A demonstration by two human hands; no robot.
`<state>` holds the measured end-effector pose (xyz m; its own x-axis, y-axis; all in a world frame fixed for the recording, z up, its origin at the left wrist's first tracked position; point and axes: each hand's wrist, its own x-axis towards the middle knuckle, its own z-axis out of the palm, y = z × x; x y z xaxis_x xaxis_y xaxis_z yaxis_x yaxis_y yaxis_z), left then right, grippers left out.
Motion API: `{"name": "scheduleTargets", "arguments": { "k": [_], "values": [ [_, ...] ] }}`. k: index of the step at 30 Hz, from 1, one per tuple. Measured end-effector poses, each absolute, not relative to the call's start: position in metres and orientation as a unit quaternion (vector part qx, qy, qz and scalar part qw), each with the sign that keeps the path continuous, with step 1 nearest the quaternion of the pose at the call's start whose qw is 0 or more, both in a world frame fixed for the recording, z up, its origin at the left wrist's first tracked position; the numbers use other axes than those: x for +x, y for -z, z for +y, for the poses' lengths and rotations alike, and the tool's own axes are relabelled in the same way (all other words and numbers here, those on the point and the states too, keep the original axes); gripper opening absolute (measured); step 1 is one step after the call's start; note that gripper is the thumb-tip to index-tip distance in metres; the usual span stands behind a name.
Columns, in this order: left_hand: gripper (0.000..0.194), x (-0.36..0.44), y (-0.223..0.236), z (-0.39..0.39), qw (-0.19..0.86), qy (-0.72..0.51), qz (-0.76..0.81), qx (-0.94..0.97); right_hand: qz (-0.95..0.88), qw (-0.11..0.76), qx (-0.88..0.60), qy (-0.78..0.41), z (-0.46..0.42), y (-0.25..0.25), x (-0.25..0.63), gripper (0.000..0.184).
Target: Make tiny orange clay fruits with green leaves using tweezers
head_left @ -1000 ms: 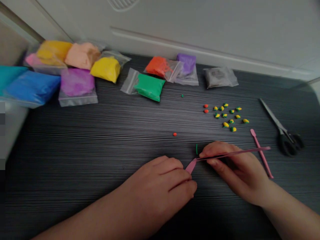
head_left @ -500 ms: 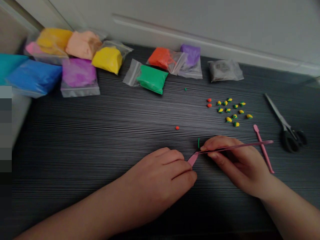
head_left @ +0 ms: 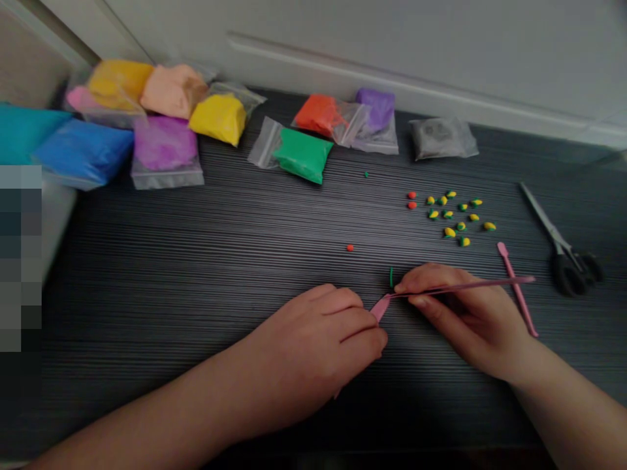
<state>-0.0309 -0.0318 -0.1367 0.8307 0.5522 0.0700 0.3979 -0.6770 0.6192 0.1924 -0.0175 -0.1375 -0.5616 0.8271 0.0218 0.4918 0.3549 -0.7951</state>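
My left hand (head_left: pixel 337 333) is closed around a pink modelling tool with a flat blade (head_left: pixel 381 307); most of its handle is hidden under the fingers. Between thumb and fingertips, my right hand (head_left: pixel 460 313) pinches a second, slimmer pink modelling tool (head_left: pixel 480 284). The tips of the two tools meet just left of the right fingertips. Close beyond them lies a thin green clay strip (head_left: pixel 391 277). A small red clay piece (head_left: pixel 349 248) rests farther off to the left.
Several tiny yellow-and-green clay pieces (head_left: pixel 449 232) lie ahead, beside two red ones (head_left: pixel 412 196). Another pink tool (head_left: pixel 520 300) and black-handled scissors (head_left: pixel 563 248) are at right. Bags of coloured clay, including green (head_left: pixel 304 155) and blue (head_left: pixel 85 153), line the back and left.
The whole view has shifted slightly, so the bags at left appear farther right. Both hands keep their grips, and the tool tips still meet beside the green strip.
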Motion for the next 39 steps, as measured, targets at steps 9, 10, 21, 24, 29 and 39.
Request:
{"name": "scheduleTargets", "arguments": {
  "k": [9,10,21,24,29,39],
  "values": [
    [0.022,-0.031,0.138,-0.033,0.319,-0.122,0.265,0.902,-0.779,0.228,-0.420,-0.406,-0.018,0.138,0.195,0.024],
    [0.021,-0.032,0.138,-0.033,0.326,-0.127,0.266,0.898,-0.773,0.231,-0.428,-0.407,-0.019,0.138,0.196,0.023],
    [0.020,-0.043,0.105,-0.008,0.461,-0.257,0.419,0.739,-0.654,0.399,-0.458,-0.450,-0.015,0.112,0.181,0.016],
    [0.022,-0.045,0.079,-0.001,0.470,-0.294,0.448,0.701,-0.640,0.472,-0.427,-0.430,-0.013,0.079,0.171,0.019],
    [0.015,-0.040,0.028,0.008,0.483,-0.422,0.396,0.657,-0.632,0.589,-0.362,-0.349,-0.019,0.009,0.149,0.020],
    [0.020,-0.038,-0.005,0.001,0.527,-0.503,0.247,0.639,-0.590,0.667,-0.364,-0.273,-0.038,-0.026,0.123,0.019]
  ]
}}
